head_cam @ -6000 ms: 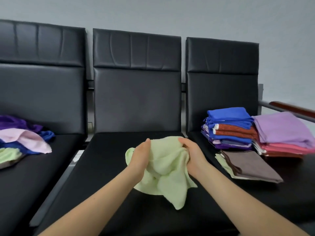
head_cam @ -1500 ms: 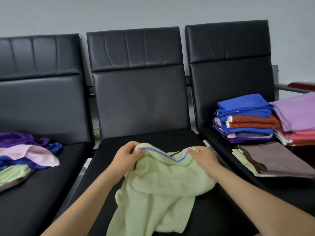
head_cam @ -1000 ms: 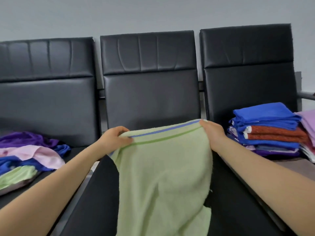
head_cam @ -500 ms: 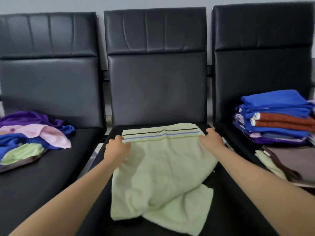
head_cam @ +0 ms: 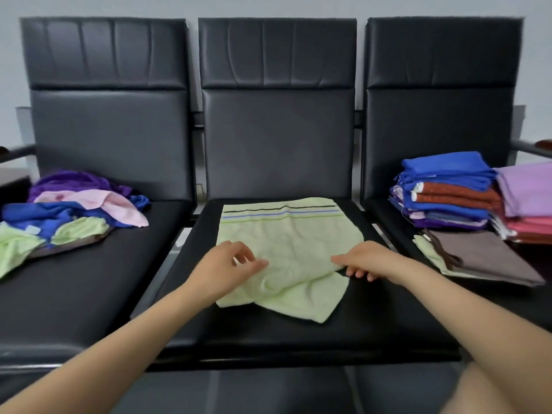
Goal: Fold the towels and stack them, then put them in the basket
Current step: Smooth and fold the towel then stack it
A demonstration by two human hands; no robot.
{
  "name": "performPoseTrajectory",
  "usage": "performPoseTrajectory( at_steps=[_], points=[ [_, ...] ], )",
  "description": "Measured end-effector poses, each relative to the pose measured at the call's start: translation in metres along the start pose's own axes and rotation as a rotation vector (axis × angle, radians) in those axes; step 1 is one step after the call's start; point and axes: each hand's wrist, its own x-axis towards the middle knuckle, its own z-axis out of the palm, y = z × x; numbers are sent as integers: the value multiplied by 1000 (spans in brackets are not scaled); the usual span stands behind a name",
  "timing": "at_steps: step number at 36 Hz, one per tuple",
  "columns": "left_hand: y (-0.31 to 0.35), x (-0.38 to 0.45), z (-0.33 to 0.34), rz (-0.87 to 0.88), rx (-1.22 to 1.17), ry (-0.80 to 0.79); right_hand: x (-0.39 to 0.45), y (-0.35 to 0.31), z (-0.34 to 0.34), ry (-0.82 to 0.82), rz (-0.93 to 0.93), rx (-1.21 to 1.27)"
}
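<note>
A light green towel with dark, blue and green stripes along its far edge lies spread on the middle seat. Its near part is rumpled and one corner is folded under at the front right. My left hand hovers over the towel's near left part with the fingers loosely curved and holding nothing. My right hand rests at the towel's near right edge, fingers stretched out and touching the cloth. No basket is in view.
A heap of unfolded towels in purple, pink, blue and green covers the left seat. On the right seat stand a folded stack topped in blue, a lilac and pink stack, and a flat brown towel. An armrest lies at far right.
Both hands let go of the towel's far striped corners and moved back to its near part. The towel now lies flatter on the middle seat.
</note>
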Motion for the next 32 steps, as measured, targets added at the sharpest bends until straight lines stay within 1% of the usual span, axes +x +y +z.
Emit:
performPoseTrajectory(
  at_steps=[1,3,5,7,9,12,15,20,22,24,26,29,31,32],
  points=[
    [-1,-6,3,18,21,-54,-4,0,3,-33,-45,-56],
    [-6,-12,10,77,115,-150,-8,1,10,-62,-129,-76],
    [-11,-12,14,137,157,-158,-9,-1,17,-31,-211,-75],
    [-15,-8,16,164,106,-100,-7,-2,24,26,-266,-95],
    [-17,-2,18,153,43,-67,-2,-3,29,58,-300,-86],
    [-15,9,17,69,-167,-36,6,-4,31,86,-353,-143],
    [-9,22,13,4,-296,57,11,-6,32,68,-387,-228],
    [-8,48,8,-72,-347,196,20,-11,23,-86,-355,-129],
    [-11,58,5,-83,-342,230,26,-10,19,-54,-375,-223],
    [-14,68,2,-80,-304,257,34,-13,15,66,-420,-271],
    [-18,76,-2,-72,-256,293,41,-19,13,166,-451,-137],
    [-22,90,-6,-64,-207,369,55,-33,9,261,-420,147],
    [-27,101,-6,-80,-169,396,63,-44,11,285,-417,294],
    [-31,105,-5,-96,-142,397,66,-48,13,266,-419,343]
  ],
)
